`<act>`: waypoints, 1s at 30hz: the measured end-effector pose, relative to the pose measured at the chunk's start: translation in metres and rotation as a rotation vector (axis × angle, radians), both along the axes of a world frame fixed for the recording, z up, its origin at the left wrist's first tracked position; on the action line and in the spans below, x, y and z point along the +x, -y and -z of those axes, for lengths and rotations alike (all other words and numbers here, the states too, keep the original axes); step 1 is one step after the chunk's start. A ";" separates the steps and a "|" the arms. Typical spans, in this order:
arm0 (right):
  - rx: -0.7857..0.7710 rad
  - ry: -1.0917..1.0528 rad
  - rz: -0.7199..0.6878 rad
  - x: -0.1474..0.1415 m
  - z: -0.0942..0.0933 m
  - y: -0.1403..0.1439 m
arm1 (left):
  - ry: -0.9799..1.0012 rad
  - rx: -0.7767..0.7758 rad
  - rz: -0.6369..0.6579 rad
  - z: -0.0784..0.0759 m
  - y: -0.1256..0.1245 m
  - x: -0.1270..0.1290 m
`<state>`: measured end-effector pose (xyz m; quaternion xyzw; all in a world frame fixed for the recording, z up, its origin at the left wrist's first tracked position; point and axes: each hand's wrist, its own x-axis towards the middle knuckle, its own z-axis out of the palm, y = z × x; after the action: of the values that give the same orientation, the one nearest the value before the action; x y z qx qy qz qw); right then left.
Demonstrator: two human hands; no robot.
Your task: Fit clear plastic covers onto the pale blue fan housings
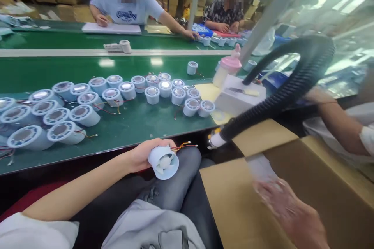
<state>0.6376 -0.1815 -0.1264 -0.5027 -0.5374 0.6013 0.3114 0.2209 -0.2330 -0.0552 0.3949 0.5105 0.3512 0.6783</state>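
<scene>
The left hand (143, 155) holds a small pale-blue plastic cylindrical fan housing (163, 162) over the person's lap, just below the near edge of the green table (140, 120). Its fingers wrap around the housing's side, and the open end with white blades faces the camera. Thin red, yellow and orange wires (184, 146) trail from the housing to the right. The right hand (292, 214) is blurred over an open brown cardboard box (233, 202) at the lower right; something pale and blurred sits at its fingertips, but I cannot tell whether the fingers grip it. A black ribbed flexible hose (292, 85) arches over the box, its tip near the table edge. On the table lie many more pale-blue round housings (84, 114), some with wires, beside a white box (239, 97) and a pink-capped bottle (229, 68). Across the table two other people sit, and another person's forearm (336, 120) shows at the right.
</scene>
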 end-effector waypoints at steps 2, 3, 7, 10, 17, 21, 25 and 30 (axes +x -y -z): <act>0.015 -0.212 -0.132 -0.046 -0.013 0.012 | 0.085 -0.057 0.016 0.005 0.003 0.010; 0.069 -0.273 -0.257 -0.071 -0.019 0.015 | 0.116 -0.086 0.024 0.007 0.004 0.013; 0.487 -0.071 -0.560 -0.139 -0.039 0.023 | 0.058 -0.128 0.066 0.010 0.007 0.019; 0.869 0.246 -0.520 -0.155 -0.048 0.028 | -0.210 0.051 0.156 0.007 0.009 0.019; 1.055 0.729 -0.575 -0.169 -0.046 0.026 | -0.656 0.521 0.337 0.003 0.014 0.030; 0.815 0.550 -0.639 -0.169 -0.048 0.025 | -0.659 0.589 0.260 0.011 0.016 0.032; 0.580 0.284 -0.519 -0.170 -0.056 0.028 | -0.574 0.595 0.104 0.022 0.017 0.031; 0.365 0.120 -0.270 -0.173 -0.060 0.029 | -0.547 0.669 0.112 0.036 0.016 0.031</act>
<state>0.4650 -0.2107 -0.0664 -0.3965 -0.7170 0.4996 0.2812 0.2520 -0.2491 -0.0915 0.6986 0.5072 0.3424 0.3707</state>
